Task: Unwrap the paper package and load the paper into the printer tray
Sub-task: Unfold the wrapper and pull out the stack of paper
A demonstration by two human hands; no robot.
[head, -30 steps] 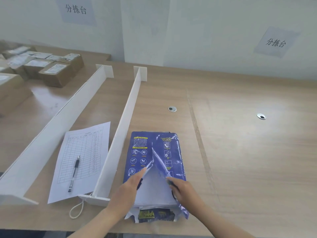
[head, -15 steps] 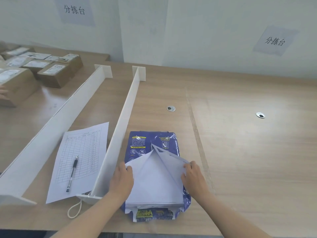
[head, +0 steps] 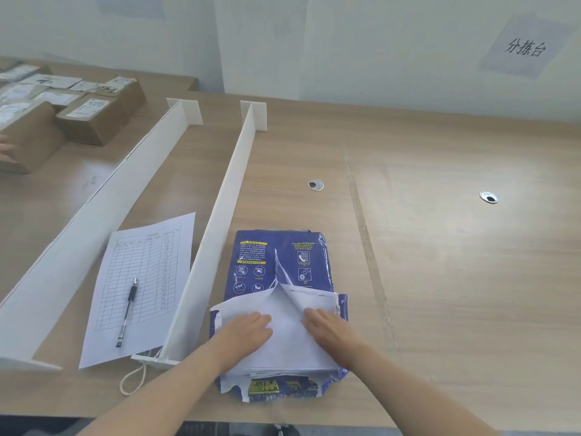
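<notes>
The ream of paper in its blue wrapper (head: 283,256) lies on the wooden table (head: 440,247), just right of a white divider. The wrapper is split along its middle seam; its near half is folded out in two white flaps, baring the white paper stack (head: 283,347). My left hand (head: 248,332) lies flat on the left flap and the paper. Flat on the right flap (head: 320,298), fingers at its edge, rests my right hand (head: 327,328). I see neither hand pinching anything. No printer or tray is in view.
Two long white dividers (head: 220,221) (head: 94,221) run from the near edge toward the wall. Between them lie a printed form (head: 147,265) and a pen (head: 127,309). Cardboard boxes (head: 91,118) sit far left, with another person's hand (head: 6,149) on one. Two cable grommets (head: 315,185) (head: 489,197) dot the table.
The wrapper seam has torn farther toward the far end and the flaps now lie folded out. Both hands moved from the package's sides in toward the middle, flat on the flaps.
</notes>
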